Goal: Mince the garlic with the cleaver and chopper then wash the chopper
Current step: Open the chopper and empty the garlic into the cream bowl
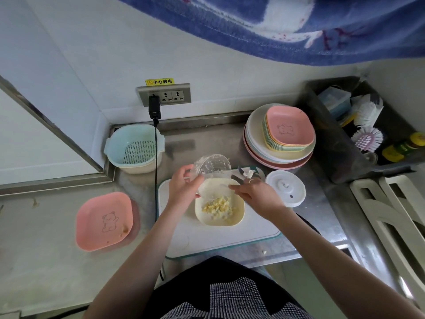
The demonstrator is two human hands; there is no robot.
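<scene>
Steel kitchen surface (207, 139), white cutting board (230, 233) on it; left hand (184, 187) curled round tipped clear plastic chopper bowl (212, 168); right hand (255, 192) pinching a thin scraper, hard to identify; minced yellow garlic (219, 207) heaped in cream square dish (239, 217); white chopper lid (286, 187) beside; risk: bits spilling past dish rim if tipped steeply; cleaver not visible.

1 head cam, looks steeply down, close over counter (230, 139)

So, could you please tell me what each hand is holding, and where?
Left hand grips the tilted clear chopper bowl by its side; right hand pinches something thin, unclear.
</scene>
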